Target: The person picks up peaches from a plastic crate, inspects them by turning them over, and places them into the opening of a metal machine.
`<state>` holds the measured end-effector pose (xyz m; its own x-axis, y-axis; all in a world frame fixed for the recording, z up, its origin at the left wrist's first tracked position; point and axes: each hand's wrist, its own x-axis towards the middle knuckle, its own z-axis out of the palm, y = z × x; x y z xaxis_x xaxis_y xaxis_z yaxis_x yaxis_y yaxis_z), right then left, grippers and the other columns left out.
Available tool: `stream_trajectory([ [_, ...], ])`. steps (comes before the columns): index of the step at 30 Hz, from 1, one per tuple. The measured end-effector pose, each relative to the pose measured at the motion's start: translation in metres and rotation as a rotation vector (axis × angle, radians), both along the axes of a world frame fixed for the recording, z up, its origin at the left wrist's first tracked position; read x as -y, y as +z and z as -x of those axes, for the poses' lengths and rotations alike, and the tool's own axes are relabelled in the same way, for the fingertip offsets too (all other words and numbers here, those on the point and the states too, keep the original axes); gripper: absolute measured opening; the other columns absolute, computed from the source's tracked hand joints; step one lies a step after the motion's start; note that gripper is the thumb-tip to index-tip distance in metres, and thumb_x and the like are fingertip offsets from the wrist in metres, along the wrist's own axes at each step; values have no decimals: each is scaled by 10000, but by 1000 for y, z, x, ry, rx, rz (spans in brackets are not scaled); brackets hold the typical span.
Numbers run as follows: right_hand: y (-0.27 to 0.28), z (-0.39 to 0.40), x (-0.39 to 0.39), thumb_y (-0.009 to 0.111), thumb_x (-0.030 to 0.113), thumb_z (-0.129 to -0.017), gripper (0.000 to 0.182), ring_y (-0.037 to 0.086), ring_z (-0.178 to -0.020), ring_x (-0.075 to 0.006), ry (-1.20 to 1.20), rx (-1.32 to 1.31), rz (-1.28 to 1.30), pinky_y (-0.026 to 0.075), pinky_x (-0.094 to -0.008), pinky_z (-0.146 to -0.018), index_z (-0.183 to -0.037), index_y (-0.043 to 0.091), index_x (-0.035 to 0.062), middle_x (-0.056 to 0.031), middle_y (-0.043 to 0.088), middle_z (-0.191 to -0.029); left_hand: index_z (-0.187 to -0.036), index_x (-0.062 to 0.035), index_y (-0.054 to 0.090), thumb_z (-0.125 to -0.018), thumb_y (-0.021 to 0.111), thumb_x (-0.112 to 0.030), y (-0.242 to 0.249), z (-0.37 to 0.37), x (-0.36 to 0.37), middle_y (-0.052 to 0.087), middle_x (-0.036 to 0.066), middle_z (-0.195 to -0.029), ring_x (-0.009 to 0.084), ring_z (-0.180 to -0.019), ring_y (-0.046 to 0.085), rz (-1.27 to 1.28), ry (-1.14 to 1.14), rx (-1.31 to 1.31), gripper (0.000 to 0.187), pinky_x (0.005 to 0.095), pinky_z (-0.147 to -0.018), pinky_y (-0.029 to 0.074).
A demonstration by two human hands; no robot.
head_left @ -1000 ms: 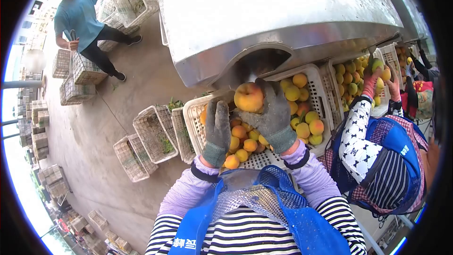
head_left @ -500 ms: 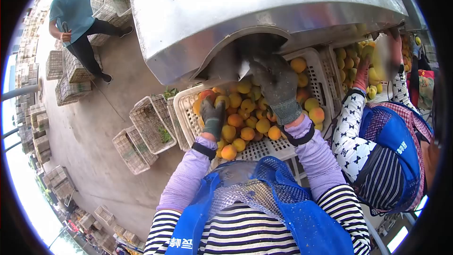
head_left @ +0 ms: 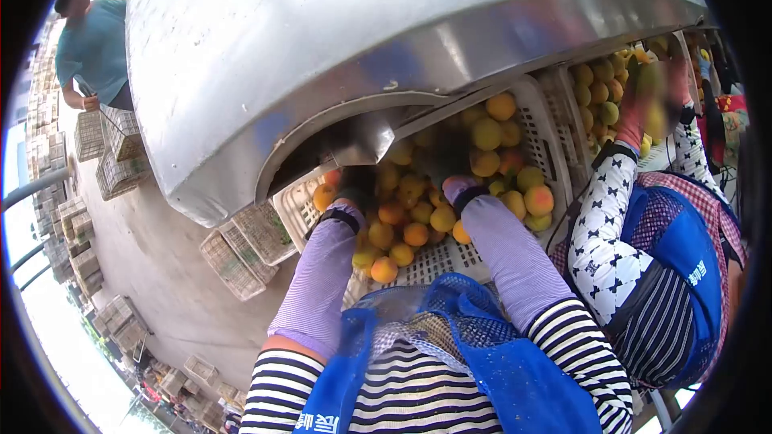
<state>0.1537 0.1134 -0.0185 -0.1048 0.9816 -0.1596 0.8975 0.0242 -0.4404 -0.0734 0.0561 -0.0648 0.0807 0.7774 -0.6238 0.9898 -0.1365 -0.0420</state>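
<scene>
A white plastic crate (head_left: 548, 141) in front of me holds many yellow-orange peaches (head_left: 415, 233), some blushed red. My left hand (head_left: 355, 186), in a dark glove, is over the left part of the crate among the peaches. My right hand (head_left: 445, 162), gloved too, reaches deeper toward the middle of the pile. Both hands lie in shadow at the lip of the metal hood (head_left: 386, 40). Their fingers are dark or hidden, so what they hold, if anything, does not show.
The hood's curved edge overhangs the crate's far side. On my right, a co-worker in a blue vest (head_left: 671, 273) handles peaches at another crate (head_left: 567, 100). Crates (head_left: 233, 261) stand on the floor to the left. A person in a teal shirt (head_left: 92, 44) stands beyond.
My view has shifted, and the hood now covers more of the left side. Both hands have moved into shadow, the right one leftward and lower. The person at left now appears partly behind the hood.
</scene>
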Motion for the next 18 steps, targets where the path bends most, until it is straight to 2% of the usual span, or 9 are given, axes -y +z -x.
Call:
stream_trajectory([
  [3,-24,8,1,716,396,-778,632,578,-1130,-370,-81,116,-158,441,-473,-977,-1279,529,59,-194,593,-1221,-1355,-99,556,-785,706,-383,10,2,-14,621,164,-1288,349,-1209,567,76,-3,23,654,517,-1035,410],
  [6,-20,-3,-9,737,428,-760,662,580,-1144,-361,34,119,193,446,-460,-990,-1265,543,46,-191,601,-1217,-1338,-99,575,-813,686,-379,14,-8,-19,630,161,-1280,339,-1189,588,120,-34,5,606,488,-1021,434],
  [9,-18,-9,-16,751,409,-740,640,586,-1128,-358,91,9,192,459,-460,-967,-1239,558,58,-190,604,-1212,-1321,-98,594,-840,666,-376,21,-25,-24,639,158,-1273,328,-1169,610,153,-66,-28,559,458,-1006,458],
  [12,-3,-17,-12,800,316,-696,663,578,-1152,-334,221,-61,339,467,-440,-964,-1261,558,67,-171,600,-1225,-1304,-98,614,-868,646,-372,36,-31,-23,649,154,-1265,317,-1148,632,202,-101,-34,516,428,-992,482],
  [14,8,-21,13,813,238,-676,705,561,-1186,-317,81,-383,338,464,-419,-981,-1303,536,73,-155,588,-1254,-1292,-98,627,-886,632,-369,47,-11,-18,655,152,-1260,310,-1135,646,223,-70,75,489,408,-982,498],
  [15,15,-21,27,819,199,-666,732,553,-1203,-309,10,-544,335,462,-409,-990,-1324,525,76,-147,582,-1268,-1347,-116,558,-795,701,-434,51,8,-16,649,163,-1254,326,-1127,642,226,-30,168,652,410,-976,493],
  [17,36,-21,36,818,150,-670,776,498,-1258,-312,108,-717,310,423,-398,-1050,-1359,474,56,-149,531,-1319,-1456,-154,422,-614,837,-563,57,42,-13,638,183,-1241,358,-1110,635,233,53,351,1024,412,-963,484],
  [18,43,-20,43,817,126,-672,799,470,-1286,-314,157,-806,297,403,-392,-1080,-1376,448,46,-150,506,-1344,-1450,-155,427,-622,839,-556,54,41,-8,645,177,-1230,359,-1116,632,265,18,282,1008,419,-953,487],
])
